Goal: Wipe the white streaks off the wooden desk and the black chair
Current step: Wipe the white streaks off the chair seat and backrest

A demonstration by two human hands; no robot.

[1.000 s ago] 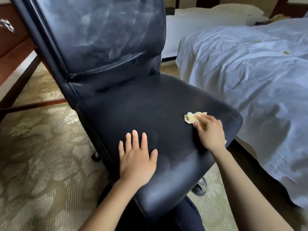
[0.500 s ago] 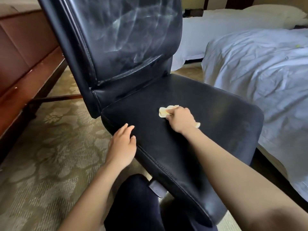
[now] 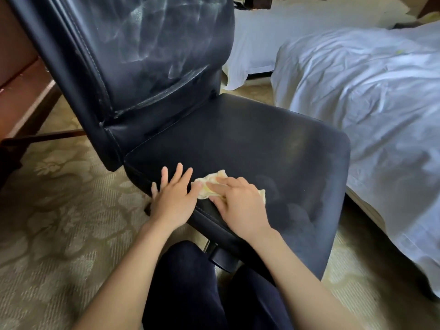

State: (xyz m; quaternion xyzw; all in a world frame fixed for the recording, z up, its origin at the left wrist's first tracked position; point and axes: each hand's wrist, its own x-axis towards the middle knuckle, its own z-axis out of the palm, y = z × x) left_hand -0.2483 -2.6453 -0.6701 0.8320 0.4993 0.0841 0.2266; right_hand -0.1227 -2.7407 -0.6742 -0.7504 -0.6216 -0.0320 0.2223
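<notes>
A black leather chair fills the middle of the view. White streaks cover its backrest, and fainter smears show on the seat's right side. My right hand presses a small yellow cloth flat against the seat's near left corner, fingers stretched over it. My left hand lies flat on the seat edge just left of the cloth, fingers straight, its thumb touching the cloth. The wooden desk shows only as a brown edge at far left.
A bed with rumpled white sheets stands close on the right of the chair. A second white bed lies behind. Patterned beige carpet covers the floor. My dark-trousered knees are under the seat's front edge.
My right hand slid the cloth from the seat's right side leftward to its near left corner. My left hand left the seat top, gripped the side edge, then lay flat beside the cloth.
</notes>
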